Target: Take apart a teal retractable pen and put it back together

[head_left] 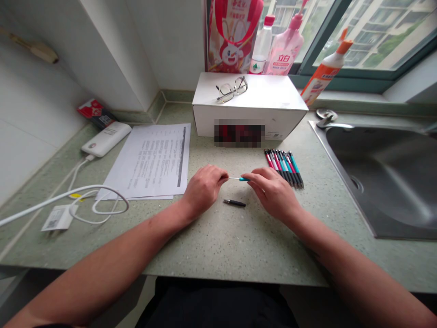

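Between my two hands runs a thin whitish pen refill (234,178), level above the counter. Its left end is pinched in the closed fingers of my left hand (205,187). My right hand (271,189) closes its fingertips on a teal pen barrel (244,179), which the refill meets at its left end; most of the barrel is hidden by the fingers. Just below the hands, a black pen grip section (234,203) with a silvery tip lies on the counter. Several pens (283,168) in red, white and teal lie side by side beyond my right hand.
Left of my hands lie printed sheets (146,159), a white power bank (106,139), its cable and a charger (59,217). Glasses (232,89) rest on a white box (205,120) at the back. A steel sink (385,182) borders the right side.
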Demonstrator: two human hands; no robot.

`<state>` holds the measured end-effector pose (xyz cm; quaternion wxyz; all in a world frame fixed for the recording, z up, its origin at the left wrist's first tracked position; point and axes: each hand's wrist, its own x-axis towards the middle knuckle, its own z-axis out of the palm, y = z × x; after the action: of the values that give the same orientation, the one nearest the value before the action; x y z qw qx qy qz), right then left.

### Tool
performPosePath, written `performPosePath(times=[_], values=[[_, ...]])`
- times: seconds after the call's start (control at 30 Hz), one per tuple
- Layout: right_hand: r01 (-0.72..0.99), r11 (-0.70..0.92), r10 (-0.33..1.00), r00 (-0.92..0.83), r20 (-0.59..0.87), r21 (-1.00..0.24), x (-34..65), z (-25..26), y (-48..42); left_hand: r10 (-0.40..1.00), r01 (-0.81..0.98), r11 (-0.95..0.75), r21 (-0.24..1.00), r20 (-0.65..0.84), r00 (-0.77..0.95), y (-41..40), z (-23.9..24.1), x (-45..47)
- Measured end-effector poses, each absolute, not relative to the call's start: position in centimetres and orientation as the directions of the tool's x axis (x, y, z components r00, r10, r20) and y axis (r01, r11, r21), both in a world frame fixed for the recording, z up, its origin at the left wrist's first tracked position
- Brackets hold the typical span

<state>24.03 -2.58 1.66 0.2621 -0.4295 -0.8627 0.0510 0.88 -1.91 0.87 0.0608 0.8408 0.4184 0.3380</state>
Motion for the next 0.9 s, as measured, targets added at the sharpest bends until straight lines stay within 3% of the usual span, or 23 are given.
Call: performPosePath(times=[0.2, 0.4, 0.47, 0.57, 0.63, 0.73, 0.9], values=[[0.669, 0.630, 0.775, -0.518, 0.360, -0.394, 23.6, 1.4, -2.9, 0.694, 0.552, -0.707, 0.442, 0.582, 0.423, -2.4, 0.8, 1.3], [0.672, 0.485, 0.873, -0.335, 0.354, -0.560, 23.8, 1.0, -3.0, 0.715, 0.603, -0.648, 0.465, 0.643, 0.274, -2.6, 1.4, 1.1], [0.633, 0.409, 0.912, -0.252, 0.324, -0.657, 23.9, 1.0, -3.1, 0.713, 0.597, -0.662, 0.453, 0.628, 0.313, -2.8, 1.6, 1.1], [0.559, 0.366, 0.930, -0.191, 0.315, -0.744, 23.8, 1.0, -3.1, 0.677, 0.545, -0.733, 0.406, 0.514, 0.527, -3.2, 1.6, 1.3], [0.548, 0.377, 0.925, -0.183, 0.332, -0.747, 23.7, 1.0, -3.1, 0.625, 0.510, -0.780, 0.362, 0.400, 0.670, -3.3, 1.3, 1.5], [0.595, 0.409, 0.909, -0.204, 0.363, -0.692, 23.8, 1.0, -3.0, 0.585, 0.496, -0.806, 0.323, 0.303, 0.752, -3.4, 0.9, 1.7], [0.677, 0.509, 0.852, -0.307, 0.424, -0.531, 23.9, 1.0, -2.9, 0.652, 0.511, -0.757, 0.408, 0.414, 0.635, -3.2, 0.7, 1.6]])
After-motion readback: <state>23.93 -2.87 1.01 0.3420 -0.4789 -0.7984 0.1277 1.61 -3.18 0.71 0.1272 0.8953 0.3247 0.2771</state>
